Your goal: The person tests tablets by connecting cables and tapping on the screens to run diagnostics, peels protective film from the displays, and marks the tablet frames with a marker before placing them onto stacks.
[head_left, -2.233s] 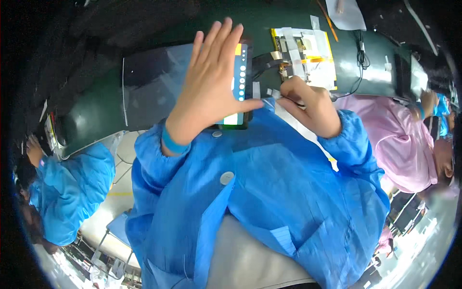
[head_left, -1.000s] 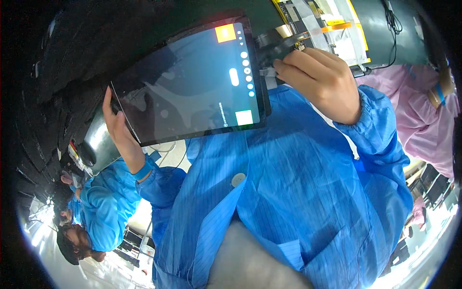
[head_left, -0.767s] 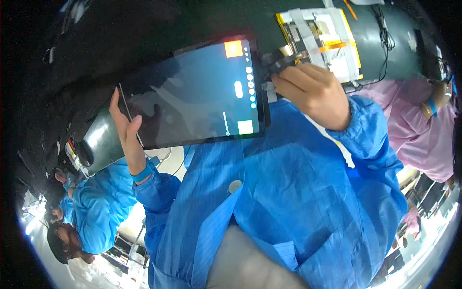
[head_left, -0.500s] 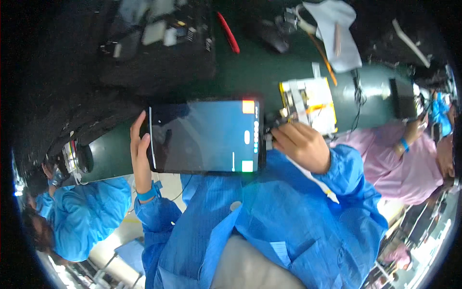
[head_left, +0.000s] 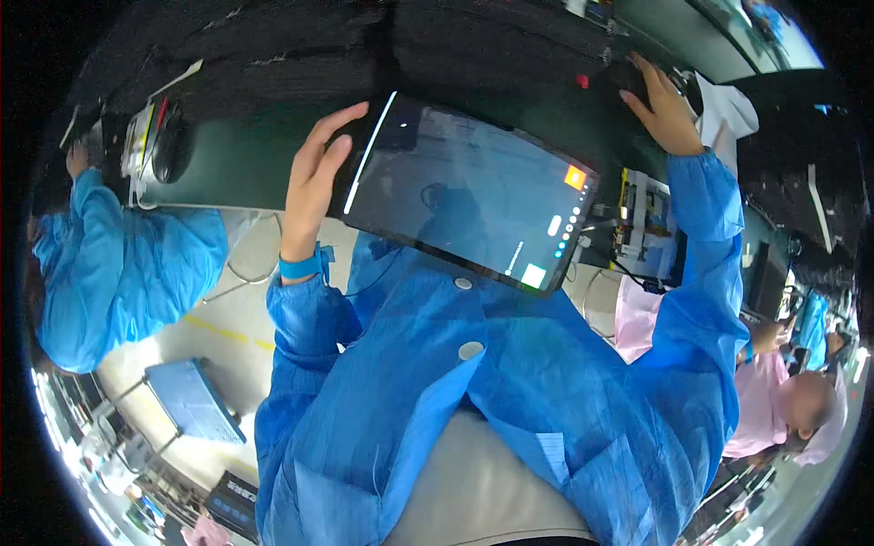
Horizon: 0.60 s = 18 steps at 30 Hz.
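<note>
A black-framed tablet [head_left: 455,191] lies tilted in front of my body, its dim screen lit with small orange and green squares at the right end. My left hand [head_left: 314,187], a blue band at its wrist, grips the tablet's left edge between thumb and fingers. Out at the far right, my right hand [head_left: 669,114] is stretched over the table with thumb and fingers apart. Its fingertips are beside a dark mouse-like shape [head_left: 612,93]; whether they touch it I cannot tell. An opened electronic assembly [head_left: 646,218] with a yellow edge sits right of the tablet.
A white sheet [head_left: 724,114] lies beyond my right hand. Dark cables [head_left: 637,278] hang near the assembly. Black cloth-like material [head_left: 273,64] covers the far side of the green table [head_left: 228,155]. Co-workers in blue [head_left: 137,282] and pink [head_left: 760,400] sit on either side.
My right hand has left the connector at the tablet's right end and reached far and right. The tablet has turned clockwise, still in my left hand. The view has shifted.
</note>
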Each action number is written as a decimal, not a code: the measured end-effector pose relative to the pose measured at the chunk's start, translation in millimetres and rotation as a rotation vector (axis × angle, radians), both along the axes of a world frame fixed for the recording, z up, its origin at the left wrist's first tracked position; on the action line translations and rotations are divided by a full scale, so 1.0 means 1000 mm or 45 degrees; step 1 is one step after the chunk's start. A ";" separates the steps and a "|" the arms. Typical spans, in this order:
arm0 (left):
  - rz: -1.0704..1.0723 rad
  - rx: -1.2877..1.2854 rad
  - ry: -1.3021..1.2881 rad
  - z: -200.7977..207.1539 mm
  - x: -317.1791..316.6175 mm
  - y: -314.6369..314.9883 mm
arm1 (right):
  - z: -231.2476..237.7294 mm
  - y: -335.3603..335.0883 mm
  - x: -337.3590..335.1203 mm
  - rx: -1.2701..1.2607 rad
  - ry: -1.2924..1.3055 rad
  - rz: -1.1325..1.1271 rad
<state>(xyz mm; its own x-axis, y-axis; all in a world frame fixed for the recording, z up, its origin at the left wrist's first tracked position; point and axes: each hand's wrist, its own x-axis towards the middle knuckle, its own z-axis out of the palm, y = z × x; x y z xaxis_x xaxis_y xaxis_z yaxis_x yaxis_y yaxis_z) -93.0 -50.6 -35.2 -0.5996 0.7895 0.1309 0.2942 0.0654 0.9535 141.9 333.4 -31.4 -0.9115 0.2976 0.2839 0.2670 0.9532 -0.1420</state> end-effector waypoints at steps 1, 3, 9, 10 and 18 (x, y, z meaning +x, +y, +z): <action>-0.008 -0.036 0.006 -0.004 -0.003 -0.002 | -0.002 0.001 -0.004 -0.035 -0.128 -0.107; 0.001 -0.029 0.001 -0.004 -0.005 -0.006 | -0.002 0.013 -0.004 -0.090 -0.132 -0.036; 0.013 0.004 0.035 -0.005 -0.009 -0.011 | -0.008 0.019 0.000 -0.048 -0.076 0.047; 0.010 0.001 0.022 -0.005 -0.009 -0.011 | -0.006 0.018 -0.002 -0.047 -0.084 0.000; -0.007 0.023 0.045 -0.006 -0.007 -0.009 | -0.006 0.013 -0.003 -0.121 -0.081 -0.060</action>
